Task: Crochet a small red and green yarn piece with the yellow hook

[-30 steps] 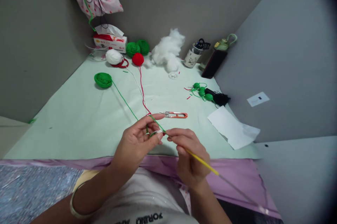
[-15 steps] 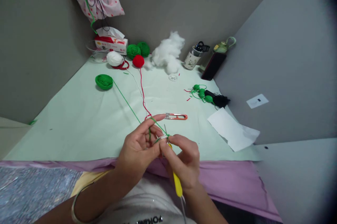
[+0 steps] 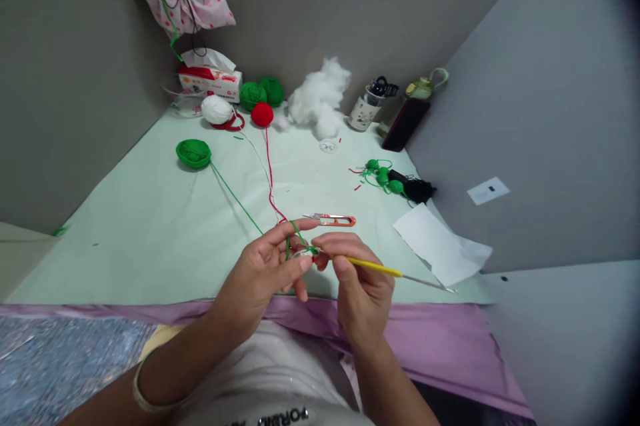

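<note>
Between thumb and fingers, my left hand point(image 3: 265, 269) pinches a small crochet piece point(image 3: 306, 253) in white, green and a bit of red. Green yarn loops over its raised index finger and runs back to a green yarn ball point(image 3: 194, 154). My right hand point(image 3: 365, 286) grips a crochet hook point(image 3: 375, 267) by its yellow handle, its metal shaft pointing out to the right. The hook's working tip meets the crochet piece, partly hidden by fingers. Red and white strands lead from the hands to a red yarn ball point(image 3: 262, 115) and a white yarn ball point(image 3: 217, 109).
Orange thread snips point(image 3: 337, 220) lie just beyond my hands. To the right are white paper point(image 3: 443, 246) and green crocheted balls point(image 3: 383, 177) with a black tassel. Along the back stand a tissue box point(image 3: 213, 83), white stuffing point(image 3: 323, 99), a pen cup point(image 3: 365, 111) and a phone point(image 3: 407, 125).
My right hand has swung the crochet hook from pointing down toward me to lying nearly level, its back end to the right. The green ball has shifted slightly left.
</note>
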The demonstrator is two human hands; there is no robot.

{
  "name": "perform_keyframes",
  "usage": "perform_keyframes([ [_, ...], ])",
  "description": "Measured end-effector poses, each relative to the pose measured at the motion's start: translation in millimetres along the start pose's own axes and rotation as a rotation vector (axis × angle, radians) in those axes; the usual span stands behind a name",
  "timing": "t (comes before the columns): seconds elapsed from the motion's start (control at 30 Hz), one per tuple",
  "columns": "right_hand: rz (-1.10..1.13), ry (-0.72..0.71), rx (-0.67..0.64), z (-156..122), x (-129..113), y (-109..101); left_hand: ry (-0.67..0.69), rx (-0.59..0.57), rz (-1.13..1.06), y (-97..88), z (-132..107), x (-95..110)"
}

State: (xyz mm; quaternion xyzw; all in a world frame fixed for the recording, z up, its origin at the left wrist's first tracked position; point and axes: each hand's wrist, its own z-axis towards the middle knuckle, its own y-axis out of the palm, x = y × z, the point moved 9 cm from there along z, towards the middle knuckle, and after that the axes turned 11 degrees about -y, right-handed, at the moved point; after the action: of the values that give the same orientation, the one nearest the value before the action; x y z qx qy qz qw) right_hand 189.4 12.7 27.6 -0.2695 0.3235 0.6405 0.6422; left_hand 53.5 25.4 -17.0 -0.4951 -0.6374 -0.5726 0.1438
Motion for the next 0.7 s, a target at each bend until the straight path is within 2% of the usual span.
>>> perform_keyframes([
  [0.1,-0.087,-0.021,-0.020,-3,0,1,0.008,0.047,0.050,-3.9,1,-3],
  [0.2,-0.364,-0.171,-0.152,-10,-11,7,0.040,0.118,0.063,-10.3,1,-4],
  [0.27,-0.534,-0.303,-0.249,-16,-19,14,0.008,0.091,-0.018,-9.3,2,-8],
  [0.33,-0.551,-0.349,-0.262,-17,-22,14,-0.098,0.013,-0.129,-4.0,4,-16],
  [0.43,-0.347,-0.187,-0.089,-6,-14,-5,-0.219,-0.033,-0.222,-1.9,5,-21],
  [0.53,-0.037,0.035,0.082,1,2,-17,-0.194,-0.040,-0.209,-2.2,5,-14],
  [0.6,0.080,0.105,0.071,1,8,-11,-0.148,-0.070,-0.161,1.8,5,-11],
  [0.7,0.077,0.149,0.024,-4,15,-5,-0.071,-0.068,-0.074,4.2,3,-8],
])
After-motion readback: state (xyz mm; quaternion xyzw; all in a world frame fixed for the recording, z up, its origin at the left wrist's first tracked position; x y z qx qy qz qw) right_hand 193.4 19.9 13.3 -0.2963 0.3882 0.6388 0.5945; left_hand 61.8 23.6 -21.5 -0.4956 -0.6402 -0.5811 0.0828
